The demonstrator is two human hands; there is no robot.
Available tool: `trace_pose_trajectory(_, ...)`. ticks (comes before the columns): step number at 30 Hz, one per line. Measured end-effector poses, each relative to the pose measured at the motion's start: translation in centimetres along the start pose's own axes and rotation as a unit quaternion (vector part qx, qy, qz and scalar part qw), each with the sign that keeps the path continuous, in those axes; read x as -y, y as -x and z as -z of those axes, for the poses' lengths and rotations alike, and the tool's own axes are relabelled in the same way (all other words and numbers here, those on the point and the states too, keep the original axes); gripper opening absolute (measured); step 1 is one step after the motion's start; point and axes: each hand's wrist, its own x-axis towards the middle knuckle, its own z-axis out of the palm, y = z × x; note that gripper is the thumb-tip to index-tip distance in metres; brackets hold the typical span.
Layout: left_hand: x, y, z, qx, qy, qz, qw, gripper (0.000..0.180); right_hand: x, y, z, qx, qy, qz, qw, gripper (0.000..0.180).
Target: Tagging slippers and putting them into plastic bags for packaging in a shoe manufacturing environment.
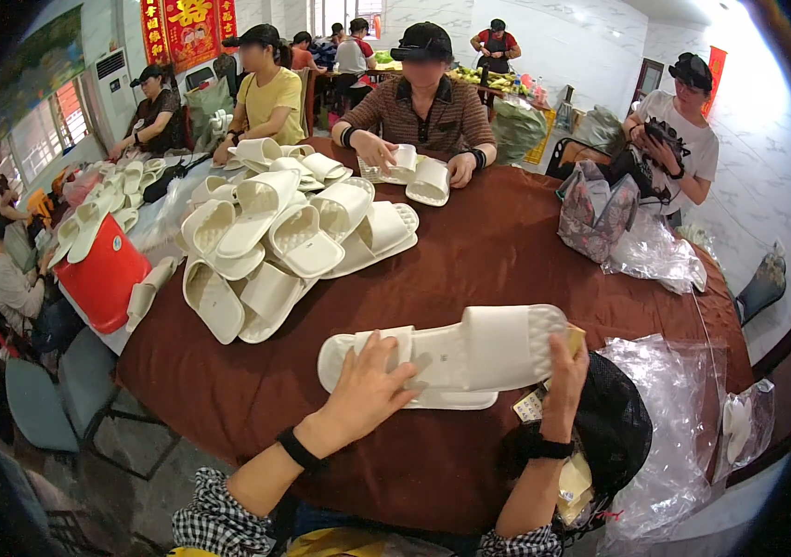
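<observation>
Left grip (367, 382) on white slipper's strap (402, 342)

Red banners (189, 32) hanging beside a white air conditioner (115, 84), grey chairs (38, 404) standing at lower left, a floral bag (592, 212) near a person in white (698, 137)

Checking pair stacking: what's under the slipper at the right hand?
Another white slipper, its near edge and left end showing, over the brown tablecloth. The upper slipper and left hand hide other parts.
</observation>
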Motion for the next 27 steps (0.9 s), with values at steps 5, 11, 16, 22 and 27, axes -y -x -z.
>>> trace_pose_trajectory(5, 2.1, 1.0, 2.3, 0.053, 0.048, -0.008, 0.997, 0.04, 1.0, -0.4, 1.3, -0.037, -0.071, -0.045, 0.996, 0.025)
trace_pose_trajectory(11, 4.9, 1.5, 4.2, 0.063, 0.122, -0.054, 0.989, 0.076, 1.6, 0.0, 0.6, 0.029, -0.08, -0.102, 0.991, 0.03)
trace_pose_trajectory(16, 6.1, 2.5, 4.4, 0.04, -0.06, 0.134, 0.988, 0.071, 2.6, 1.1, -0.7, 0.14, -0.036, -0.105, 0.984, 0.027)
trace_pose_trajectory(22, 5.8, 0.6, 4.0, 0.114, 0.017, -0.034, 0.993, 0.075, 0.0, 1.6, -2.7, 0.183, 0.105, -0.003, 0.977, 0.013)
trace_pose_trajectory(27, 4.8, -2.9, 3.5, 0.118, 0.067, -0.144, 0.98, 0.071, 0.6, 1.9, -3.5, 0.153, 0.126, 0.017, 0.98, 0.015)
